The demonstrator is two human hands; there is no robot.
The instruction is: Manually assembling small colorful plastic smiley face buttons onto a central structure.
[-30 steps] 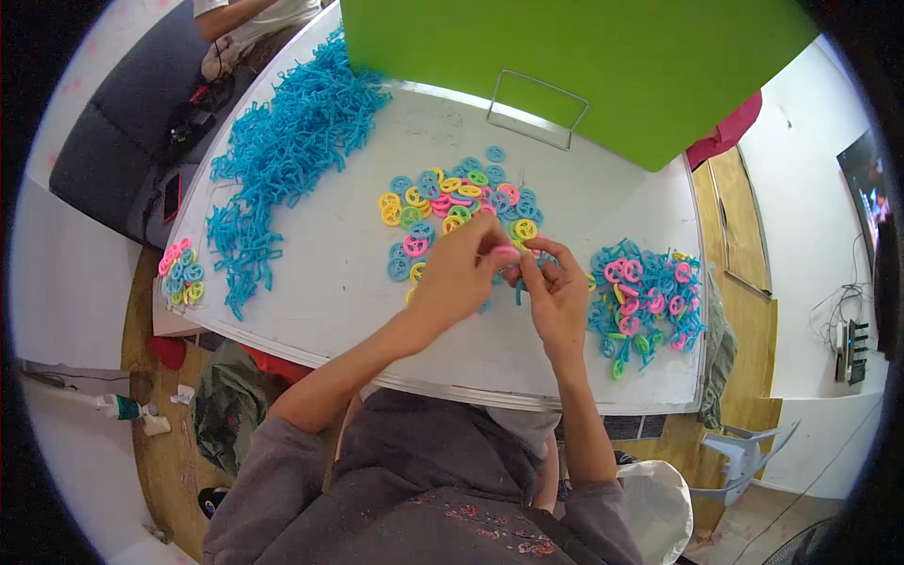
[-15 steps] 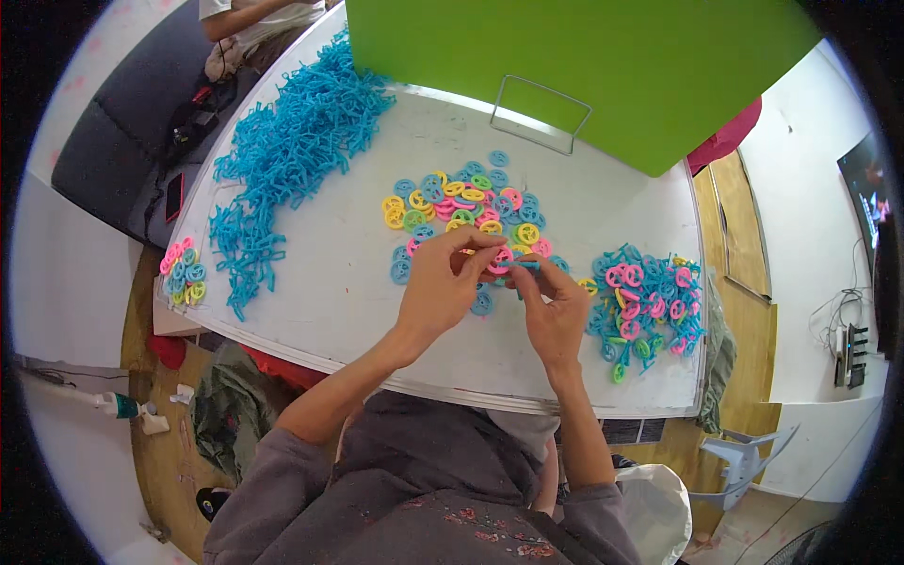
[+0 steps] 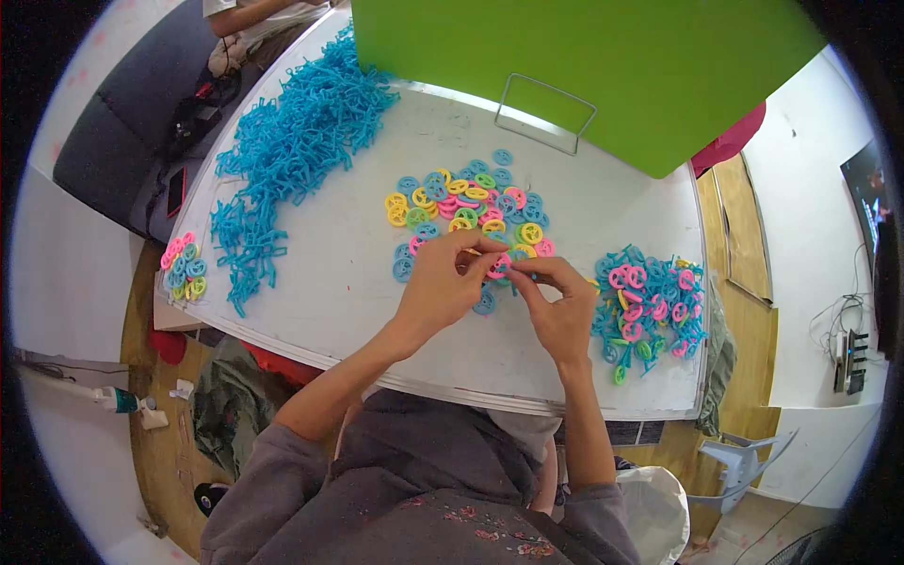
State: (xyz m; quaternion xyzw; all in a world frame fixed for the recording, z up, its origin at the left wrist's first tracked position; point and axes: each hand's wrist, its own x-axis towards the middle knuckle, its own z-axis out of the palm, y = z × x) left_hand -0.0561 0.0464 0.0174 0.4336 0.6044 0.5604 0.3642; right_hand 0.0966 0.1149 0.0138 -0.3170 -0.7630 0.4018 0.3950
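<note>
My left hand [image 3: 450,281] and my right hand [image 3: 557,301] meet over the middle of the white table [image 3: 339,282]. Between their fingertips sits a pink plastic ring [image 3: 499,265] joined to a small blue plastic piece [image 3: 521,276]; the left fingers pinch the ring, the right fingers pinch the blue piece. Just beyond the hands lies a loose pile of pink, yellow, green and blue rings [image 3: 466,207]. A heap of blue pieces with rings fitted on them [image 3: 648,306] lies to the right of my right hand.
A big heap of bare blue plastic pieces [image 3: 292,151] covers the table's far left. A green board [image 3: 584,66] with a wire handle [image 3: 546,113] stands at the back. A few rings [image 3: 183,267] lie on a ledge at the left. Another person's arm [image 3: 259,14] shows at top left.
Both hands have stayed together at the table's middle, shifting slightly while working the pink ring and blue piece between the fingertips. The piles have not moved.
</note>
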